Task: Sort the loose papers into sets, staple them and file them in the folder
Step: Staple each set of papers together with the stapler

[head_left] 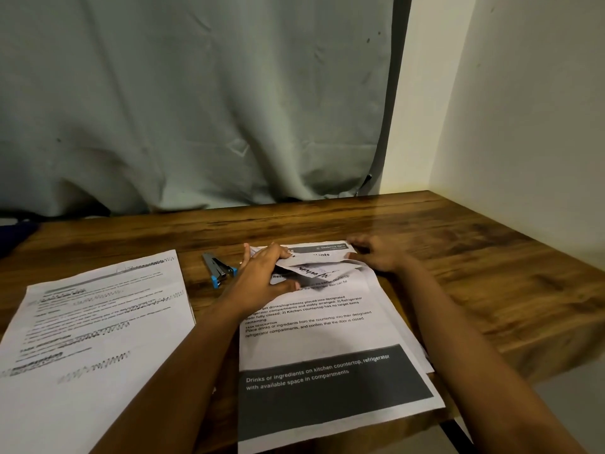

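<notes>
Here the printed sheets lie on the near middle of the desk, with their far edge folded up and crumpled. The left hand grips this crumpled part with curled fingers. The right hand pinches the far right corner. A stapler lies just left, and a second paper set further left.

You have a single view: the camera on your head, looking forward and down across the wooden table from its near edge. It sits close: your left hand and right hand reach the table's middle, and print on the sheet there is legible. Past the table's far edge the wide lens catches a grey curtain — past its right side, a pale wall.
</notes>
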The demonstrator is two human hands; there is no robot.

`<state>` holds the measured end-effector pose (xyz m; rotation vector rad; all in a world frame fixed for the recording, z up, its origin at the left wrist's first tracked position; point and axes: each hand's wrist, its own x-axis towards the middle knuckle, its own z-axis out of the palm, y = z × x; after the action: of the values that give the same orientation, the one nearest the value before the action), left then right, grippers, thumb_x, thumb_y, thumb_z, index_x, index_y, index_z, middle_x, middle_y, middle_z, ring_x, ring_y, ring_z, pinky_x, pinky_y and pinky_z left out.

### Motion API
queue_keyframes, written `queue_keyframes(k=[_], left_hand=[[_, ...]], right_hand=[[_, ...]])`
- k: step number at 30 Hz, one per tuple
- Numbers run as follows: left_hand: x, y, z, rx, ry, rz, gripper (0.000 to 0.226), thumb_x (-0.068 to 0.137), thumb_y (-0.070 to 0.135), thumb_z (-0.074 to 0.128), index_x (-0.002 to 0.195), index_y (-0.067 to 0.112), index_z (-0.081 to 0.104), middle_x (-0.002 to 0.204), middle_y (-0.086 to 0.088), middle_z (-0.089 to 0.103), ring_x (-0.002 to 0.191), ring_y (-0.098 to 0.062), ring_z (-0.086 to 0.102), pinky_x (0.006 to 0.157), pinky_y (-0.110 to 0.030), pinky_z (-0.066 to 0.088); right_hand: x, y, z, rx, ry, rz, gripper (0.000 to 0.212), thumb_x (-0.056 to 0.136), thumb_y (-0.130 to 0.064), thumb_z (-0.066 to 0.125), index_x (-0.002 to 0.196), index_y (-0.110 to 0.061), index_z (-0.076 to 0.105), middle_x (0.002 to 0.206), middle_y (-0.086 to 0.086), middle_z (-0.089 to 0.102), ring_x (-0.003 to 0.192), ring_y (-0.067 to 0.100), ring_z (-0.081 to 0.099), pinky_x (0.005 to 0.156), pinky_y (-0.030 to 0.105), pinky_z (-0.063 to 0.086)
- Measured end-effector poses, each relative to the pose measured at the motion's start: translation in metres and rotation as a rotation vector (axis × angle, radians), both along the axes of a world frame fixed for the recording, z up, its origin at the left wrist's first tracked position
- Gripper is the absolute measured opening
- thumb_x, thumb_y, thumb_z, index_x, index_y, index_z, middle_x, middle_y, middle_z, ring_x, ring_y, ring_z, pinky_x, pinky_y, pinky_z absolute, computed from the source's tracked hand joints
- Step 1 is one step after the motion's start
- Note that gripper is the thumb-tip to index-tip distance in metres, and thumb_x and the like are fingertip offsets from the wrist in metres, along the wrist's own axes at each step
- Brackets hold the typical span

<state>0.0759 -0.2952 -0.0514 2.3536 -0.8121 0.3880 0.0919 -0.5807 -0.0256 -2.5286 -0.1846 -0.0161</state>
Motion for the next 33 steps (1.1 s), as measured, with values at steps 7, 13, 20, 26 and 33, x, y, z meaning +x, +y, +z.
queue_keyframes(k=[7, 13, 20, 26, 33], left_hand=[[0.0, 0.0, 0.0, -0.015, 0.03, -0.007, 0.047, 0.08, 0.048, 0.067, 0.116, 0.024, 0.047, 0.133, 0.009, 0.052, 0.127, -0.009, 0.044, 0.116, -0.04, -0.012], [-0.001, 0.0, 0.0, -0.016, 0.027, -0.004, 0.043, 0.081, 0.048, 0.067, 0.113, 0.027, 0.046, 0.135, 0.009, 0.051, 0.129, -0.011, 0.043, 0.116, -0.041, -0.011], [-0.002, 0.0, 0.001, -0.015, 0.019, 0.005, 0.046, 0.082, 0.045, 0.068, 0.118, 0.025, 0.047, 0.137, 0.008, 0.05, 0.131, -0.013, 0.041, 0.118, -0.044, -0.01], [-0.003, -0.001, 0.003, -0.028, 0.011, 0.003, 0.047, 0.082, 0.042, 0.068, 0.12, 0.022, 0.048, 0.137, 0.006, 0.05, 0.131, -0.013, 0.041, 0.117, -0.043, -0.011], [-0.003, -0.001, 0.003, -0.024, 0.005, 0.003, 0.05, 0.082, 0.042, 0.069, 0.121, 0.021, 0.047, 0.14, 0.006, 0.048, 0.133, -0.013, 0.039, 0.118, -0.044, -0.01]], right_hand=[[0.001, 0.003, -0.001, 0.016, -0.029, -0.019, 0.056, 0.089, -0.026, 0.066, 0.14, -0.014, 0.046, 0.14, 0.004, 0.052, 0.129, 0.017, 0.047, 0.106, 0.027, 0.033], [-0.001, 0.004, 0.0, 0.051, -0.057, 0.0, 0.053, 0.088, -0.022, 0.067, 0.137, -0.013, 0.049, 0.133, 0.006, 0.058, 0.124, 0.017, 0.053, 0.105, 0.032, 0.041], [-0.011, 0.015, 0.005, 0.759, -0.025, -0.063, 0.054, 0.079, 0.008, 0.067, 0.128, -0.011, 0.054, 0.122, 0.01, 0.062, 0.111, 0.023, 0.061, 0.095, 0.042, 0.051], [-0.011, 0.02, 0.014, 1.05, -0.055, -0.169, 0.058, 0.077, 0.015, 0.066, 0.129, -0.005, 0.05, 0.121, 0.014, 0.062, 0.109, 0.029, 0.062, 0.083, 0.041, 0.057], [-0.008, 0.018, 0.013, 1.126, -0.047, -0.183, 0.043, 0.077, 0.011, 0.068, 0.117, 0.0, 0.058, 0.111, 0.019, 0.068, 0.1, 0.033, 0.068, 0.085, 0.047, 0.056]])
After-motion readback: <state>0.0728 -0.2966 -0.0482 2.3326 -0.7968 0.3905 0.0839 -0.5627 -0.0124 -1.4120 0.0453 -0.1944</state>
